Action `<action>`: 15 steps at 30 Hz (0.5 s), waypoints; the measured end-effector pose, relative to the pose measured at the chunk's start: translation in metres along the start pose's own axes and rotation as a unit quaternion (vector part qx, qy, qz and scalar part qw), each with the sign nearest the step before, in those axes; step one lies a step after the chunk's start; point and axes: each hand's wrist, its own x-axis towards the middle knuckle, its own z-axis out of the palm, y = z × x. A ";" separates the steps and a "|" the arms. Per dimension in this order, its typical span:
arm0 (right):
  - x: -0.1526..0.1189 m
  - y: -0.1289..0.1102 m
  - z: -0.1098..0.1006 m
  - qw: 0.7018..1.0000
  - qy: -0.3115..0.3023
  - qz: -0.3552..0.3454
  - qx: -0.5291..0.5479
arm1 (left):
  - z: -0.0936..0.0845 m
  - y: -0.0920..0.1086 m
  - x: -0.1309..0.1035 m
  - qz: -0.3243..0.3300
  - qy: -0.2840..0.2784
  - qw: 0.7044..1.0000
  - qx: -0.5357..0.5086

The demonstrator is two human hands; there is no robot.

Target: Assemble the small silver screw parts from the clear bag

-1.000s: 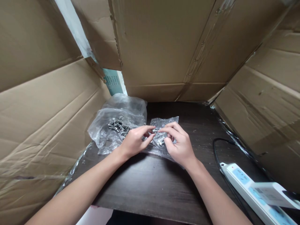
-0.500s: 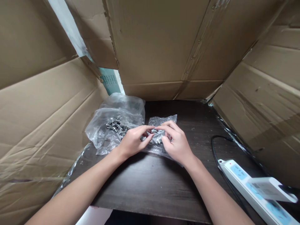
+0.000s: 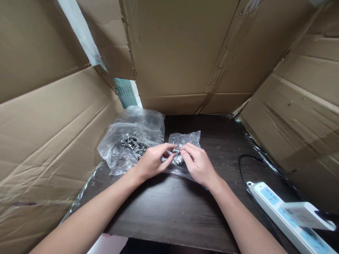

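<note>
A small metal bolt [image 3: 176, 150] lies level between my two hands. My left hand [image 3: 153, 159] pinches its left end between thumb and forefinger. The thumb and fingertips of my right hand [image 3: 197, 163] are closed at the bolt's other end; whether a nut or washer sits there is too small to tell. Under the hands is a small clear plastic bag [image 3: 194, 137] with metal parts partly hidden by my fingers. To the left, a pile of metal bolts [image 3: 132, 144] lies on a larger clear plastic bag [image 3: 143, 118].
The dark wooden table [image 3: 164, 204] is walled by cardboard panels [image 3: 180, 53] at the back and both sides. At the right stands a white power strip [image 3: 275, 208] with a plug in it, and a black cable [image 3: 240, 169] curves beside it.
The right hand's thumb has closed up against its fingers, and that hand now pinches the bolt's right end. The left hand keeps its hold; the view has shifted slightly.
</note>
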 end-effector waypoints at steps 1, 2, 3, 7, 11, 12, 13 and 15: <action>0.000 0.000 0.001 1.000 -0.005 0.000 -0.004 | 0.000 0.000 0.000 -0.002 -0.001 1.000 -0.002; 0.000 0.000 0.002 1.000 -0.007 -0.003 -0.006 | 0.000 -0.001 -0.001 -0.003 -0.003 1.000 -0.004; 0.000 0.000 0.002 1.000 -0.007 -0.006 -0.007 | 0.001 -0.001 -0.001 -0.004 -0.003 1.000 -0.006; 0.000 0.001 0.002 1.000 -0.003 -0.005 -0.009 | 0.000 -0.001 0.000 -0.009 -0.011 1.000 -0.015; 0.000 0.002 0.001 1.000 -0.001 -0.003 -0.014 | -0.001 0.001 0.001 -0.012 -0.022 0.999 -0.024; 0.000 0.002 0.001 1.000 -0.002 -0.003 -0.015 | -0.001 0.002 0.002 -0.014 -0.023 0.999 -0.025; 0.000 0.001 0.001 1.000 -0.003 -0.004 -0.015 | -0.001 0.002 0.002 -0.016 -0.024 0.999 -0.026; 0.000 0.001 0.000 1.000 -0.006 -0.005 -0.015 | -0.002 0.002 0.002 -0.023 -0.025 0.999 -0.028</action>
